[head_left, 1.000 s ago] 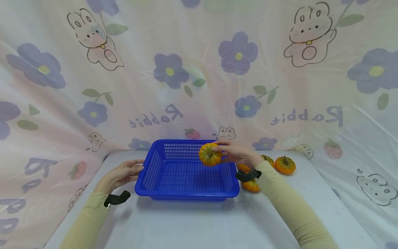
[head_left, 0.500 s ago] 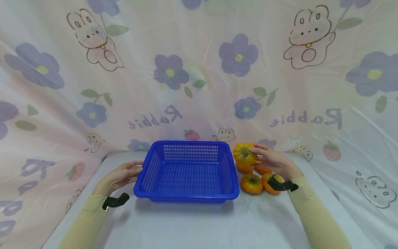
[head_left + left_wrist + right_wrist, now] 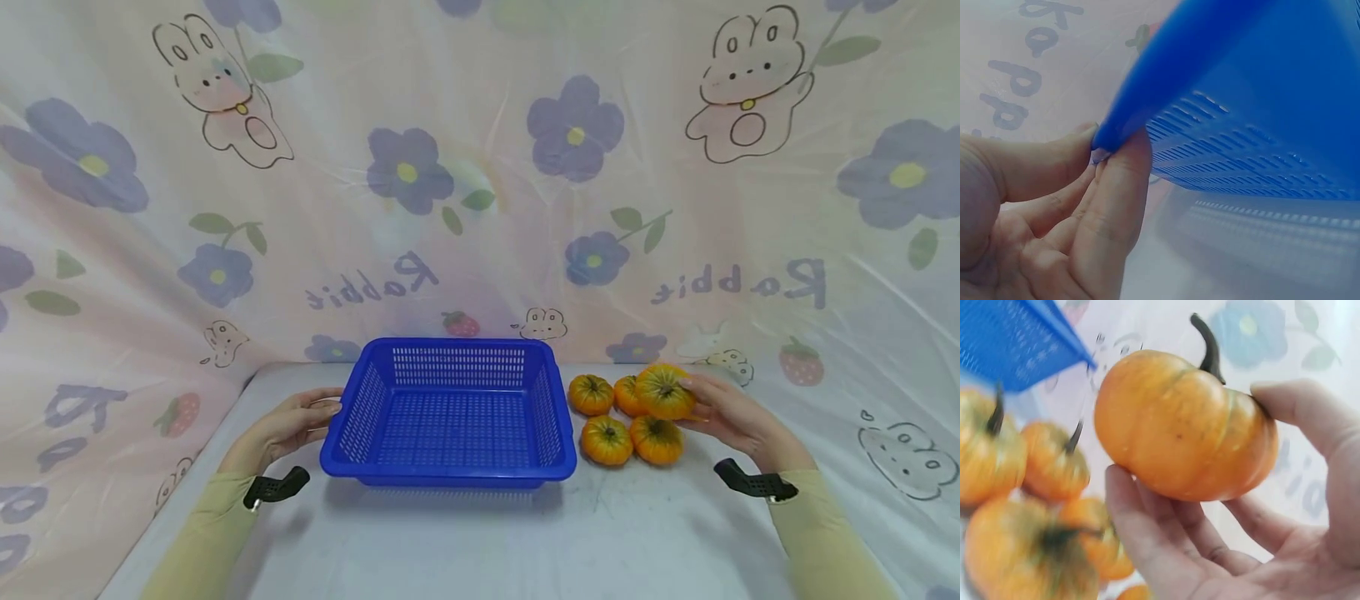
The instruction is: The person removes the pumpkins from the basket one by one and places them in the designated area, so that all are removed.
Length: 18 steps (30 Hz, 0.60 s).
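In the head view my left hand (image 3: pixel 288 427) is at the left side of a blue plastic basket (image 3: pixel 448 482). Its thumb and index finger pinch the basket's rim (image 3: pixel 1147 81), as the left wrist view shows. My right hand (image 3: pixel 738 421) grips a small orange pumpkin (image 3: pixel 665 392) with a dark curved stem (image 3: pixel 1211 353). Thumb on one side and fingers beneath, it holds this pumpkin above the others. Below and left of it sit several similar pumpkins (image 3: pixel 607 440) on the table, close to the basket's right side. The held one partly covers another pumpkin (image 3: pixel 628 396).
A white-covered table (image 3: pixel 480 542) carries the basket and the pumpkins. Behind and on both sides hangs a pale curtain (image 3: pixel 480 233) printed with rabbits and purple flowers. The slotted inside of the basket shows only its bare floor.
My right hand has carried the pumpkin rightward, from over the basket to above the right side of the pumpkin group. The left hand stays at the basket's rim.
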Tool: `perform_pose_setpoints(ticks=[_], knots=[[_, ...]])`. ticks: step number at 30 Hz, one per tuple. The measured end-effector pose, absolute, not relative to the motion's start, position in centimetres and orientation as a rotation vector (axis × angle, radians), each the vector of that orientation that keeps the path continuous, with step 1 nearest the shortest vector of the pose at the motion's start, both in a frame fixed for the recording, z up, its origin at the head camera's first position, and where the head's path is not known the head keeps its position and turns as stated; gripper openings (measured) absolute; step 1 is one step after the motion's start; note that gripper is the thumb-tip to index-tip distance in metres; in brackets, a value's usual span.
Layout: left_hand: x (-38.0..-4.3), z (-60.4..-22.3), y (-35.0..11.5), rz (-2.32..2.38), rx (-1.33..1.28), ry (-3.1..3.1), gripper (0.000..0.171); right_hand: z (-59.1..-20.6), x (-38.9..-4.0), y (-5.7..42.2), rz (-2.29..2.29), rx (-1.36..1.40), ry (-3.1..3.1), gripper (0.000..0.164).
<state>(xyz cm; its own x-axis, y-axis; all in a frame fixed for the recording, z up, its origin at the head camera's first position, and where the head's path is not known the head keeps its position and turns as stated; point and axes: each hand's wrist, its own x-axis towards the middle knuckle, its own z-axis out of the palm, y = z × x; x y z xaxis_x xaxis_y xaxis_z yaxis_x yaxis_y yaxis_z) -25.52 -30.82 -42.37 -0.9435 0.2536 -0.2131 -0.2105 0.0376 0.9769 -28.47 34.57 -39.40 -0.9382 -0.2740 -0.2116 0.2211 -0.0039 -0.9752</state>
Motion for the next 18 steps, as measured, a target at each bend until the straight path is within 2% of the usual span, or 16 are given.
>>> perform_pose_setpoints(ticks=[5, 12, 18], knots=[[-25.4, -42.5, -30.8, 1.97, 0.045, 1.994, 0.064, -41.3, -27.7, 36.6, -2.014, 0.056, 1.927, 0.081], [-25.4, -42.5, -30.9, 1.964, 0.043, 1.997, 0.064, -43.0, -26.8, 38.7, -2.088, 0.176, 1.861, 0.078], [-25.6, -42.4, -30.8, 1.959, 0.037, 1.999, 0.063, -43.8, -26.0, 40.1, -2.168, 0.282, 1.754, 0.094]])
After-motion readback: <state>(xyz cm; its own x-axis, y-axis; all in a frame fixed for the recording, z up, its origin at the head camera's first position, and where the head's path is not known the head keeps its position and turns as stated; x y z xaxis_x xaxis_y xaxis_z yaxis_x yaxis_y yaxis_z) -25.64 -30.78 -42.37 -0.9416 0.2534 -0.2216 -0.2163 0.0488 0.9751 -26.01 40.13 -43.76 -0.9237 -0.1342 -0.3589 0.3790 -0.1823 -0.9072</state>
